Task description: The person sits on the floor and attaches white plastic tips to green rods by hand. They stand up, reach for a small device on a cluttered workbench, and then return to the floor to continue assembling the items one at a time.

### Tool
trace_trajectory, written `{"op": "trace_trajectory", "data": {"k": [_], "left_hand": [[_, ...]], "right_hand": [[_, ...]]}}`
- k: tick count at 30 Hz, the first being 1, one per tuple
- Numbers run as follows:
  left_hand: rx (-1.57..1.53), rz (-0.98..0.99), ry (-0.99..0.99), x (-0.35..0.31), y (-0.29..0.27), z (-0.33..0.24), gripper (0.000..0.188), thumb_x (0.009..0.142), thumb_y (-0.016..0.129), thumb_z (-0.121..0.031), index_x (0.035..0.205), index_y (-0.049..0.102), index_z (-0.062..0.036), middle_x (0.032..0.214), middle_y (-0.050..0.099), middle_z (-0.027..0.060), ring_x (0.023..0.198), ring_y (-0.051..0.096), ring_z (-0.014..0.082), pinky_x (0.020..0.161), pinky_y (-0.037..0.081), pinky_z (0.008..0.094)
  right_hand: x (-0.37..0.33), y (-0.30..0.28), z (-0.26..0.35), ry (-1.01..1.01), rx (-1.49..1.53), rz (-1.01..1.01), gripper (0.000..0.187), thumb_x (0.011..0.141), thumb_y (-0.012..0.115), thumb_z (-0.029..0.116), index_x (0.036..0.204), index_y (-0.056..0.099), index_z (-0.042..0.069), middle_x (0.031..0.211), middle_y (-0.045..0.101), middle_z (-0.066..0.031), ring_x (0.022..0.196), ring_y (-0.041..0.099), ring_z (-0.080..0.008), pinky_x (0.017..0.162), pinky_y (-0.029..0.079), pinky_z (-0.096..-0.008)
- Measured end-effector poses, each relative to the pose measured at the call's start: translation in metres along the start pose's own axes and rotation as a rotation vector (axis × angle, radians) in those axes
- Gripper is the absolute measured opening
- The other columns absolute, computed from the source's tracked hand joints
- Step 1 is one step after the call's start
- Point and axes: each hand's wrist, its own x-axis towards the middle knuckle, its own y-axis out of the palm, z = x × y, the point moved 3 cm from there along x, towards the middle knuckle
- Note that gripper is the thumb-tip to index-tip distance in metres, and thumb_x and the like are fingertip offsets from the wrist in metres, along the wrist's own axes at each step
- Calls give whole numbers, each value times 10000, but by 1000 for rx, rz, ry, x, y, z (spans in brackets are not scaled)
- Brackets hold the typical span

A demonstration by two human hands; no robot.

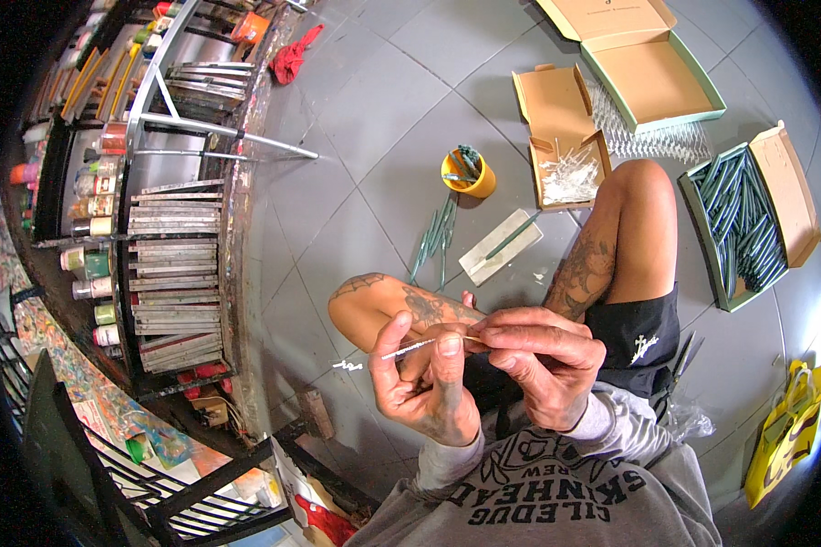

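Observation:
I sit on the floor with both hands raised in front of my chest. My left hand [421, 381] pinches a thin clear tube [409, 348] between thumb and forefinger; the tube points left. My right hand [540, 357] grips the tube's right end with its fingertips, touching the left hand. On the tiles ahead lie a loose bunch of dark green sticks [436, 239] and a white pad [500, 246] with one green stick on it. A yellow cup [470, 173] holds more green pieces.
A small cardboard box [566, 137] of clear tubes, an open green-edged box [652, 77] and a box full of green sticks [743, 228] lie ahead and right. A rack of frames and paint jars [169, 264] stands at left. A yellow bag [789, 428] lies at right.

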Motion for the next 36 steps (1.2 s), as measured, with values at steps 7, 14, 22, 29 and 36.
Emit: {"op": "trace_trajectory", "data": {"k": [7,14,22,29,36], "left_hand": [[5,-24,-41,-1,1,0,484,865,665,-45,1288,438,17,797,649,108,756,595,123,737,471,262],[11,-25,-36,0,0,1,502,851,677,-45,1287,436,21,780,645,100,737,588,118,735,465,256],[31,2,-31,0,-3,6,539,866,663,-86,1314,397,51,737,641,94,692,592,126,694,460,244],[50,-19,-42,-1,-3,9,541,885,641,-92,1330,373,61,675,634,85,614,565,114,627,446,240],[14,-23,-47,-2,-6,12,529,883,654,-101,1316,398,62,714,646,85,620,553,101,630,447,238]], "right_hand": [[1,-1,-1,-6,6,4,173,824,704,52,990,726,9,988,718,-141,964,685,-257,948,466,-374],[2,-1,1,6,-14,-5,176,812,707,35,983,724,-2,983,717,-139,954,685,-253,938,470,-366],[3,0,-3,127,147,-47,148,826,705,31,964,721,-18,961,715,-155,899,679,-245,862,496,-363],[1,2,-7,229,198,-66,154,828,713,32,972,717,-23,956,716,-150,871,679,-227,847,499,-357],[-1,5,-11,266,301,-49,146,862,686,25,1001,702,-17,978,712,-152,873,675,-180,826,527,-322]]}}
